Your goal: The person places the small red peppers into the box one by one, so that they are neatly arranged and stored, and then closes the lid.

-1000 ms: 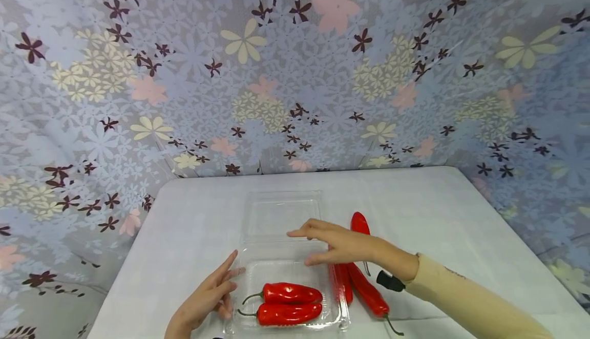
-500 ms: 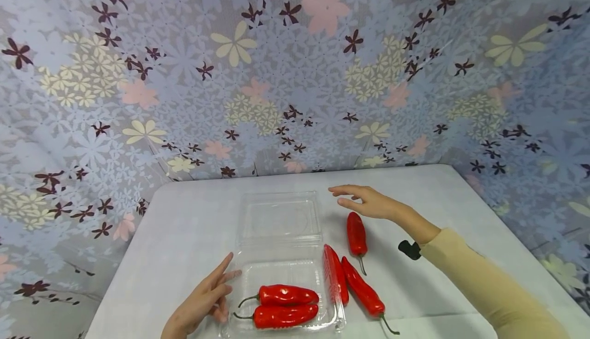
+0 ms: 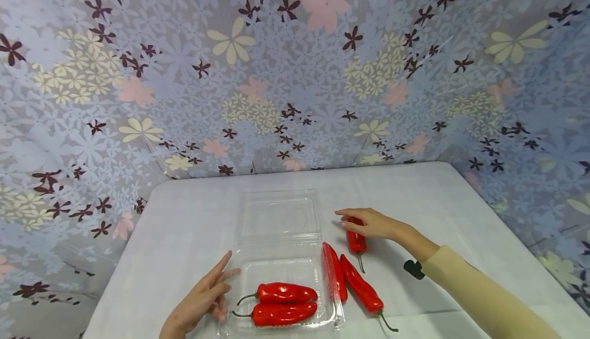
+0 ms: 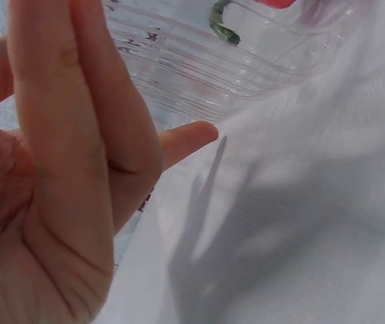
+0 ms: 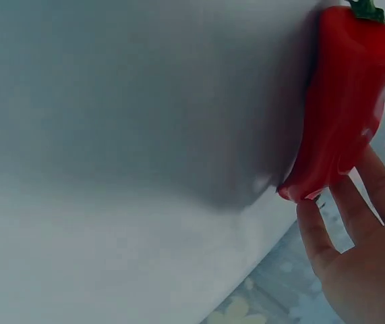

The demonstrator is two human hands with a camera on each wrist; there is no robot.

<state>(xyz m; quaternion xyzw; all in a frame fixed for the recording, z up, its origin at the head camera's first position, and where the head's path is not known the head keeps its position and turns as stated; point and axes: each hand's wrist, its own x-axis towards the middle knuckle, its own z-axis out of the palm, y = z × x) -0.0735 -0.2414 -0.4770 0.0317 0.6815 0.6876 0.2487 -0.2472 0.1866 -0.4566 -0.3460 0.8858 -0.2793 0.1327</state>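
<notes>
My right hand (image 3: 375, 223) is over the far end of a red pepper (image 3: 357, 242) on the right side of the table. In the right wrist view its fairly straight fingers (image 5: 354, 210) reach the tip of that pepper (image 5: 348, 94). My left hand (image 3: 202, 298) is at the left side of a clear plastic clamshell container (image 3: 246, 272), fingers loosely spread and holding nothing. In the left wrist view a fingertip lies close to the container's ridged wall (image 4: 179, 74). Two red peppers (image 3: 287, 294) lie side by side in the container's tray.
The container's lid (image 3: 279, 215) lies folded back, away from me. Against the tray's right side lies another red pepper (image 3: 340, 275), and beside it a further one (image 3: 361, 285) slants toward the front. A white cloth (image 3: 193, 211) covers the table, with a floral curtain (image 3: 295, 72) behind.
My right hand has gone from above the container out to the right and back, then down onto the far red pepper. The left hand keeps its place beside the container.
</notes>
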